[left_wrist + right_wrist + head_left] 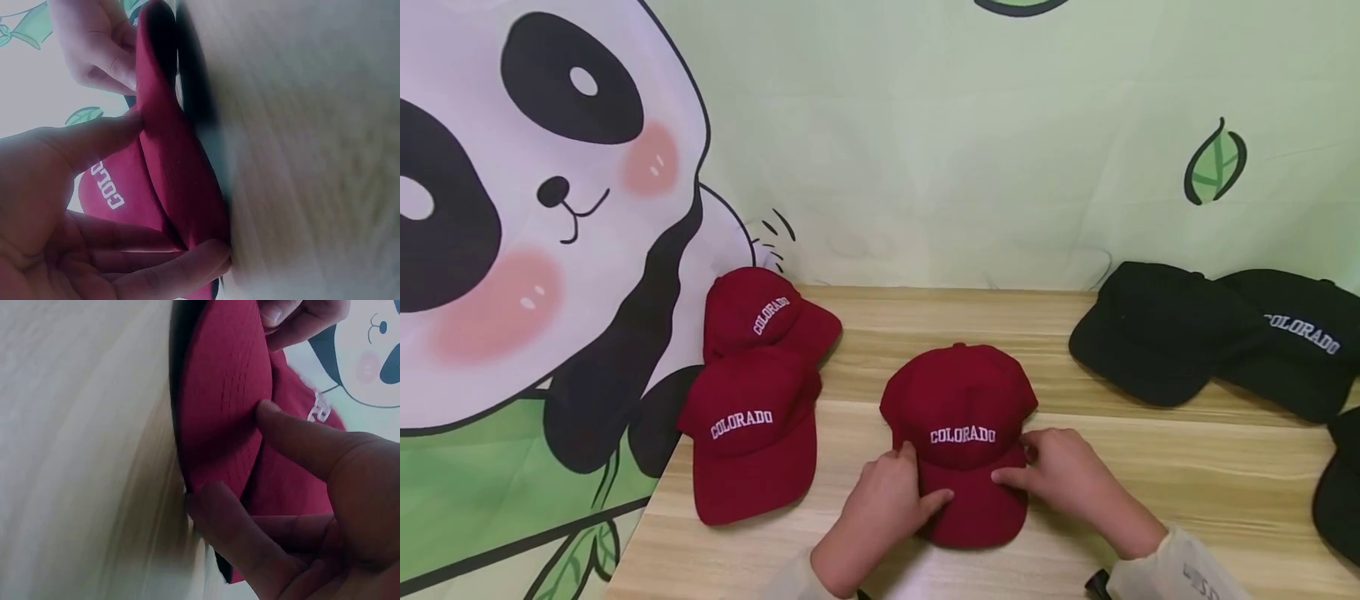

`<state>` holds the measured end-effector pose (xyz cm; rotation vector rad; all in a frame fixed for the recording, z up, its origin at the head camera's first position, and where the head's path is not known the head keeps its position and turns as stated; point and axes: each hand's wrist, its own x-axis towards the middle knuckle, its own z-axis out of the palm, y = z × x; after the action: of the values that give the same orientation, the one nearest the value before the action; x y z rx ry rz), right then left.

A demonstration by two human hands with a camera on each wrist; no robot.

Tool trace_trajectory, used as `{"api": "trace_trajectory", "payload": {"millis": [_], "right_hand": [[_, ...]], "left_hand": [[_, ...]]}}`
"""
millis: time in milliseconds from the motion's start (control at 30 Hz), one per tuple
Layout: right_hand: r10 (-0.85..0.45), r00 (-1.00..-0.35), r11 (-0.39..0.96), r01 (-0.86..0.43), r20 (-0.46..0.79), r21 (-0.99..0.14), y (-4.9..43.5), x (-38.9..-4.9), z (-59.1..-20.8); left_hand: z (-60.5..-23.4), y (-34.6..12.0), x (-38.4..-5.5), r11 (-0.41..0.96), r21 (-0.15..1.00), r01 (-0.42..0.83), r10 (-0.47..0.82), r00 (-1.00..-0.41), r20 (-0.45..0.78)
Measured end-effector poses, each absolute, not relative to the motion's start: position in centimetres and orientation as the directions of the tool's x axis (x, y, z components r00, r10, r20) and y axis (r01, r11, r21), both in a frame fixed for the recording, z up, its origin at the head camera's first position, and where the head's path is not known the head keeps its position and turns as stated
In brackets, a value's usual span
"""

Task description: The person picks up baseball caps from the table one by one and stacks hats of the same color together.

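Observation:
A dark red baseball cap (958, 392) with white COLORADO lettering sits on the wooden table, brim toward me. My left hand (886, 498) holds the cap at the left side of its brim (181, 169), thumb on top and fingers along the edge. On the opposite side my right hand (1071, 477) pinches the brim in the same way. Its thumb (294, 434) presses near the seam where brim meets crown, and a fingertip (215, 503) lies at the brim's edge. The brim looks curved in both wrist views. The cap's underside is hidden in the head view.
Two more red caps overlap at the left, one red cap (752, 475) in front of another red cap (737, 308). Black caps lie at the right: one black cap (1157, 333), a lettered black cap (1292, 367) and a partly cropped black cap (1341, 492). A panda-print cloth (925, 150) hangs behind the table (895, 308).

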<state>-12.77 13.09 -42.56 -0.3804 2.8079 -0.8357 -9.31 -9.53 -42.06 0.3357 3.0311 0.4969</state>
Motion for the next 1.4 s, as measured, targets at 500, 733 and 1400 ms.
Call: {"api": "trace_trajectory", "payload": {"millis": [500,733,1400], "right_hand": [[-0.264,-0.961,0.847,-0.191,-0.081,-0.496,12.9,-11.8,-42.2],[-0.263,-0.963,0.845,-0.200,-0.059,-0.495,12.9,-11.8,-42.1],[-0.274,-0.960,0.822,-0.203,-0.058,-0.533,12.8,-11.3,-41.4]], "left_hand": [[-42.0,-9.0,-9.5,0.925,0.297,0.237,0.245,-0.969,0.011],[-41.8,-8.9,-9.6,0.928,0.290,0.235,0.243,-0.970,0.009],[-42.0,-10.0,-9.0,0.907,0.371,0.198,0.216,-0.976,-0.006]]}}
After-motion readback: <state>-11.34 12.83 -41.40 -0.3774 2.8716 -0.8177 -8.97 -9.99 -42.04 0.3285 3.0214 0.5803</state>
